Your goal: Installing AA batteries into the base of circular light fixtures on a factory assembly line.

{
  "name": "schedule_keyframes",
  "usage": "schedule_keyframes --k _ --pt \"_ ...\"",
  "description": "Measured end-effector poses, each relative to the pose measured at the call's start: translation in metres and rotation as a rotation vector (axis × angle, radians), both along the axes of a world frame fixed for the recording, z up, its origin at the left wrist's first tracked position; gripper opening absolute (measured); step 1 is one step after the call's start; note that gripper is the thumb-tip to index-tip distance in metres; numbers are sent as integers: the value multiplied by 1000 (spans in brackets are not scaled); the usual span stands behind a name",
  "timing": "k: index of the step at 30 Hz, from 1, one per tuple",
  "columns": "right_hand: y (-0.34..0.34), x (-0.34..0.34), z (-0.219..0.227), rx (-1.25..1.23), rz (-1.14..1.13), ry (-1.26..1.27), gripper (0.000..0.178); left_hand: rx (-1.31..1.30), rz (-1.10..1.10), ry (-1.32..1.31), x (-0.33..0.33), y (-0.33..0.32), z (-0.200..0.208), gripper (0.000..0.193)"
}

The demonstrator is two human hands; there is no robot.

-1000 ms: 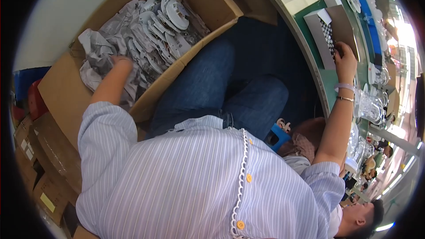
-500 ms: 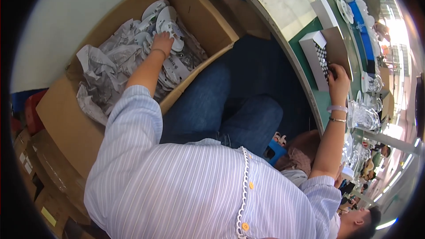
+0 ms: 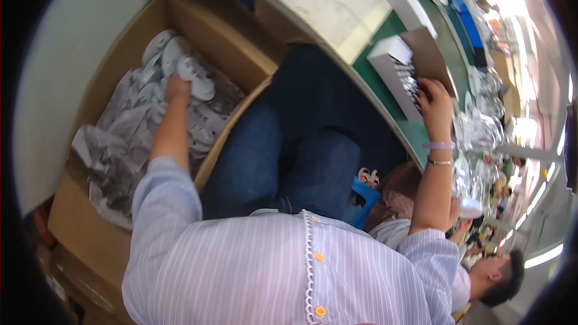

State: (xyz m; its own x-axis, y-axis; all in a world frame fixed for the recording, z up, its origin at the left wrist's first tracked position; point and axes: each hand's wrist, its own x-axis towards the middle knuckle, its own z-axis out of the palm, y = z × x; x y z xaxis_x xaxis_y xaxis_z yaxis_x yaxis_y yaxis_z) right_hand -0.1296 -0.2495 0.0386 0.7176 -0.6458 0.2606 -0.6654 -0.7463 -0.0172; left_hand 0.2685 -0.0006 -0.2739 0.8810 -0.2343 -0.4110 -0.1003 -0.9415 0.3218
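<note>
Left hand (image 3: 178, 88) reaches deep into cardboard box (image 3: 241, 42) beside chair, fingers closed on white round disc (image 3: 194, 71) from pile. Right hand (image 3: 436, 101) rests up on open white tray box (image 3: 394, 72) on green table (image 3: 415, 132), steadying it; grip unclear.

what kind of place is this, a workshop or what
Probably a factory assembly or packing line: a big cardboard box of bagged white round parts that the left hand reaches into, a long green workbench with small white boxes, other workers beyond.

White round discs (image 3: 180, 69) heaped in cardboard box (image 3: 241, 54) — small white tray box (image 3: 391, 63) on bench
</note>
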Motion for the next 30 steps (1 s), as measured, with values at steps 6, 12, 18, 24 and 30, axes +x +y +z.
schedule_keyframes --k 6,12,18,24,30 --pt "2 6 5 -2 11 71 15 -263 -73 -92 21 29 -28 30" --pt "5 -4 8 65 32 -174 15 -289 -221 -435 -11 44 68 22" --pt "26 -13 16 23 83 -398 15 -301 -247 -496 -13 88 97 23" --pt "83 -22 7 376 145 -831 15 -990 -117 -107 -70 103 185 21" --pt "151 -8 -8 1285 100 -1014 22 -1332 -236 278 -169 76 261 18"
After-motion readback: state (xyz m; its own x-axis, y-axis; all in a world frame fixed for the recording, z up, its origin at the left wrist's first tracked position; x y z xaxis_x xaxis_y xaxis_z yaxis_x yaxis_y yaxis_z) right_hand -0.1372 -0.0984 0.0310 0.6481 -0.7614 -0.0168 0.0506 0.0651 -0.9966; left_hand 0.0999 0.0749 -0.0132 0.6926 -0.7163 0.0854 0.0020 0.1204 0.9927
